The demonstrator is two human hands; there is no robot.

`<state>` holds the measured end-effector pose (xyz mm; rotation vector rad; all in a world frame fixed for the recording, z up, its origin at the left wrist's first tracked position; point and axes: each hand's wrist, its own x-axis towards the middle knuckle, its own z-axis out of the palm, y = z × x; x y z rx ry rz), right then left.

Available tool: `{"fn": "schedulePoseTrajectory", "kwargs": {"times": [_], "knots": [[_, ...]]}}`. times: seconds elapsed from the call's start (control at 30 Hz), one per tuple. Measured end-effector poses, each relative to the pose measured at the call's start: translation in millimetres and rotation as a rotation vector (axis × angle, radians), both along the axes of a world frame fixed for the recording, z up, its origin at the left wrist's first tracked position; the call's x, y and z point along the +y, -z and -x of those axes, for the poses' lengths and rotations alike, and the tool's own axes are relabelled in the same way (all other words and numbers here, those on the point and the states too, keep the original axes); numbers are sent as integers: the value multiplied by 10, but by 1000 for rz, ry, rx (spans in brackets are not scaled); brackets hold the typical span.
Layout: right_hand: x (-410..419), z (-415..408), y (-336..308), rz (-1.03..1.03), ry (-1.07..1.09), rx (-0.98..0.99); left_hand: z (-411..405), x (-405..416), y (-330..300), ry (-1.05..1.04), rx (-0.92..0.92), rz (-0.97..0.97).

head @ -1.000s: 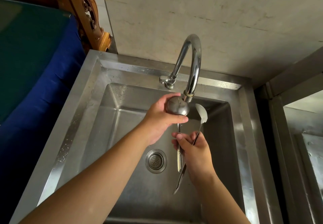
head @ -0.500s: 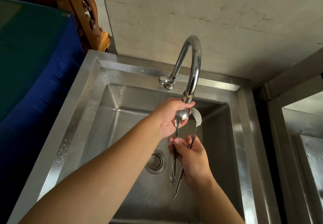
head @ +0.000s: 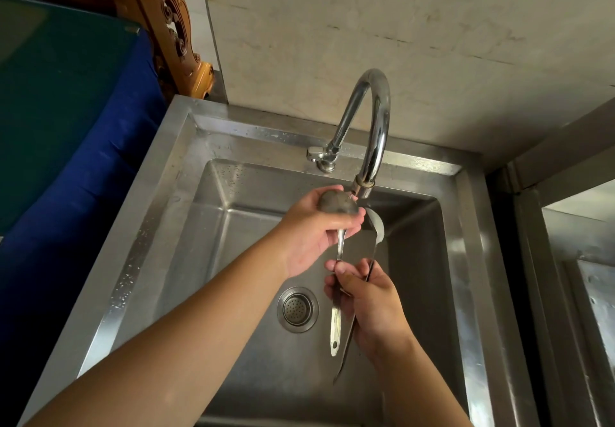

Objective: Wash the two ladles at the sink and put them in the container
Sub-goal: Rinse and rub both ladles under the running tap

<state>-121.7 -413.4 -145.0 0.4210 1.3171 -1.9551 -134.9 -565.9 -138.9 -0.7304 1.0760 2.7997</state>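
Two steel ladles are held upright over the sink basin [head: 186,260], bowls up under the tap spout [head: 364,187]. My right hand [head: 369,303] grips both handles together. The first ladle [head: 337,205] has its round bowl right at the spout. My left hand [head: 311,233] is cupped around that bowl, fingers over its back. The second ladle [head: 377,227] shows its bowl edge-on just right of the first, its dark handle running down past my right wrist.
The curved chrome tap [head: 376,120] rises from the sink's back rim with its lever [head: 314,153] at the left. A drain strainer [head: 297,309] sits in the basin floor. Blue cloth [head: 83,173] lies left of the sink; a second steel unit [head: 579,277] stands at the right.
The ladles dropped lower half a second ago and are now raised back up to the spout. My left hand has shifted over the first ladle's bowl.
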Motion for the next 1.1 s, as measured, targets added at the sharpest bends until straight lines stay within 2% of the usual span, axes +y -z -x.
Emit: {"fn": "schedulePoseTrajectory", "kwargs": {"times": [0.17,0.3,0.53,0.63,0.67,0.8,0.9,1.0,1.1], "knots": [[-18,-36,7,-5,-20,21,26,158,8,-72,4,137],[14,-69,7,-78,-52,80,102,186,-33,-83,-34,59],[53,-114,-20,-106,-100,130,189,116,-88,107,-147,-4],[68,-101,-29,-134,-132,164,201,21,-61,92,-222,-15],[73,-94,-28,-157,-140,180,188,-23,-82,86,-239,7],[104,-37,-15,-298,-195,292,78,-247,-102,28,-312,292],[100,26,-50,-418,-277,416,-100,-337,-101,152,-276,408],[10,71,-104,-518,-337,478,-252,-298,-86,202,-276,327],[-118,114,-164,-572,-331,480,-339,-198,-60,115,-219,117]]}}
